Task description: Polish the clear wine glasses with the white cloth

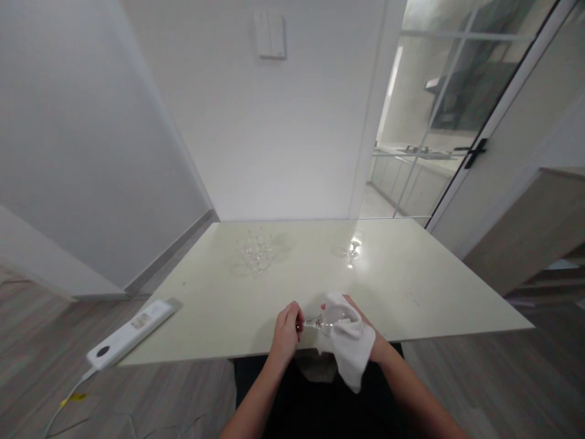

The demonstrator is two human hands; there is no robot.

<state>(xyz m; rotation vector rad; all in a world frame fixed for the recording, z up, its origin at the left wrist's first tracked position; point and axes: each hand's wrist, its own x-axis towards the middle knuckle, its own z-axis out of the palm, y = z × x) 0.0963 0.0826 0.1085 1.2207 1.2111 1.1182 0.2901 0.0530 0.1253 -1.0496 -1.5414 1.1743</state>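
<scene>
The left hand is closed around one end of a small clear stemmed glass, which lies almost sideways just above the front edge of a glossy, pale cream-white rectangular table. The glass's stem points across from the left hand toward the right hand, which grips a soft white cloth wrapped about the glass's bowl. Most of the right hand is hidden by the cloth, so I cannot tell exactly how its fingers lie. One loose corner of the cloth hangs down past the table edge, in front of the person's dark clothing. Farther back on the table, left of the middle, a tight cluster of small clear glasses stands together, too faint to count. To the right of that group and well apart from it, a single clear stemmed glass stands alone. At the table's left front corner lies a long white power strip with a round black spot, its pale cord trailing down toward the grey wood-look floor.
</scene>
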